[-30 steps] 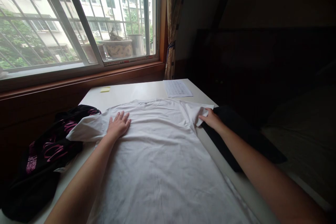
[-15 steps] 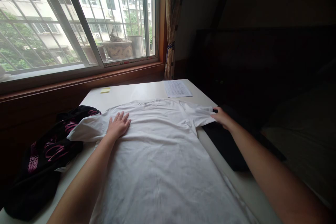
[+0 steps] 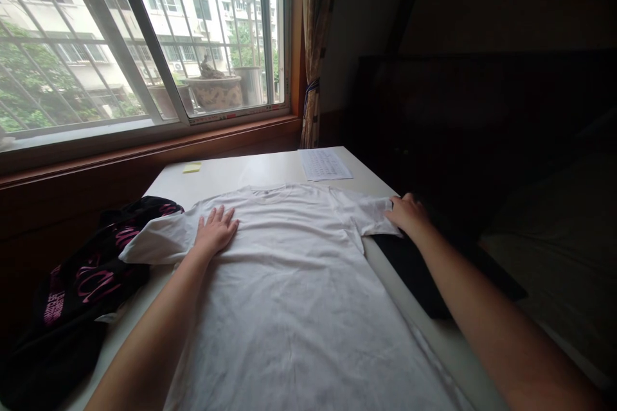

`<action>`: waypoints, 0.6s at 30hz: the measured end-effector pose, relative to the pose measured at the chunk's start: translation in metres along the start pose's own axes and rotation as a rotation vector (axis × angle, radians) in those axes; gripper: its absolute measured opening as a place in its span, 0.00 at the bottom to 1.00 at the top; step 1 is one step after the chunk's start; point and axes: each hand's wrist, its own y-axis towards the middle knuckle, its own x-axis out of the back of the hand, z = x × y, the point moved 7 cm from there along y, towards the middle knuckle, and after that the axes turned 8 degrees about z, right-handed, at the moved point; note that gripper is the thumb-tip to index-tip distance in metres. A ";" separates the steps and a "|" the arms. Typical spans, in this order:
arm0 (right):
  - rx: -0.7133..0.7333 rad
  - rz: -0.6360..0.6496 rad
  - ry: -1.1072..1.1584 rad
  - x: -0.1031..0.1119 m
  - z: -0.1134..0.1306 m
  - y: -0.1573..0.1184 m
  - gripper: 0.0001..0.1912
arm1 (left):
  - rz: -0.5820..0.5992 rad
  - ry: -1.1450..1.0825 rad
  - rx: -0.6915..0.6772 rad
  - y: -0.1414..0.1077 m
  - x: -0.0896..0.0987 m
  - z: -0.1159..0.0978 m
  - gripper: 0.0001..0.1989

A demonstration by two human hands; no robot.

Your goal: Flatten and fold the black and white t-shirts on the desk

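A white T-shirt (image 3: 294, 295) lies spread out on the white table, its neckline toward the far end and its body reaching toward me. Soft wrinkles run across the chest. My left hand (image 3: 216, 229) rests flat on the shirt near the left sleeve, fingers spread. At the right table edge, my right hand (image 3: 409, 212) pinches the hem of the right sleeve (image 3: 371, 213) between thumb and fingers. The left sleeve (image 3: 157, 239) lies stretched outward, overlapping a dark garment.
Black clothing with pink lettering (image 3: 91, 276) is heaped along the left table edge. Dark folded cloth (image 3: 419, 276) lies under the right sleeve. A printed sheet (image 3: 325, 164) and a yellow sticky note (image 3: 191, 167) are on the table's (image 3: 241, 170) far part. Beyond stands a barred window (image 3: 144, 45) with a tied curtain (image 3: 313, 77).
My right hand has shifted slightly and turned more over the sleeve hem, and the sleeve's end sits a little lower and straighter. My left hand stays flat in nearly the same spot.
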 end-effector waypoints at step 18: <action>0.416 0.469 -0.158 -0.138 0.205 -0.009 0.35 | -0.029 -0.022 0.109 0.025 0.005 0.023 0.35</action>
